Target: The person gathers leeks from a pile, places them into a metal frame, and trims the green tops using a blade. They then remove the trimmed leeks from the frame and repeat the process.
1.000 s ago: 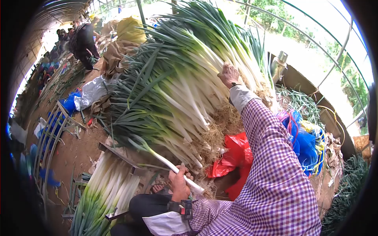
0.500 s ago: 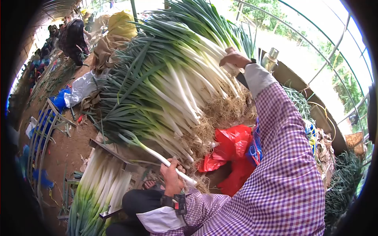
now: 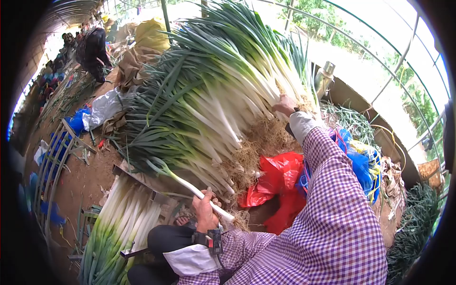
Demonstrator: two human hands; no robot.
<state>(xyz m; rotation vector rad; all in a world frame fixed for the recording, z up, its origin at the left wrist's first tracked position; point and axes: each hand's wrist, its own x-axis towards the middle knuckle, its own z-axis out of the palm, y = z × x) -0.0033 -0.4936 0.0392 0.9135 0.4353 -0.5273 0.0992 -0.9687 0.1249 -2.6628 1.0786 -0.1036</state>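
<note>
My left hand (image 3: 205, 211) is closed around a single large green onion (image 3: 187, 185), whose white shaft slants down to a tuft of roots near my lap. Stretched forward, my right hand (image 3: 285, 105) curls its fingers over the white end of another green onion in the large pile (image 3: 209, 107). The pile's green leaves point away to the upper left, and its tangled roots (image 3: 268, 135) face me. Beside my left knee, trimmed green onions (image 3: 123, 213) lie side by side in a metal-framed rack (image 3: 137, 183).
A red plastic bag (image 3: 280, 173) lies below the roots. Blue and yellow netting (image 3: 363, 164) is right of my arm, and a metal canister (image 3: 325, 78) stands beyond. A curved slatted frame (image 3: 54, 166) rests on the left soil. A person in dark clothes (image 3: 92, 52) is further back.
My right hand has moved down and toward me along the pile, and the onions near it have shifted. My left hand keeps its hold on the same green onion.
</note>
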